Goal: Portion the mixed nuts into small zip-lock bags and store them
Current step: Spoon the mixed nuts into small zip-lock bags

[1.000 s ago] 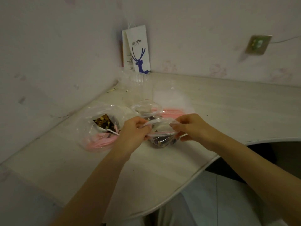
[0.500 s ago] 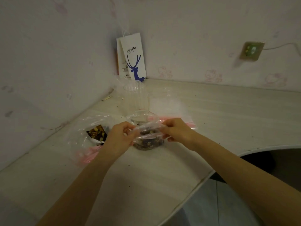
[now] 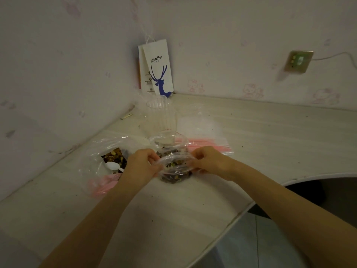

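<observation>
Care at the seal matters now: the small clear zip-lock bag of mixed nuts, standing on the pale wooden table, is best kept upright while air is squeezed out and the strip pressed shut end to end. Both hands pinch its mouth with curled fingers, the left hand at 9 o'clock, the right hand at 3 o'clock. Farther out at 9 o'clock lies the large clear plastic bag of nuts.

The pale table is carrying a big bag of nuts, a small filled bag, a second small bag behind, empty zip bags and a paper bag.
</observation>
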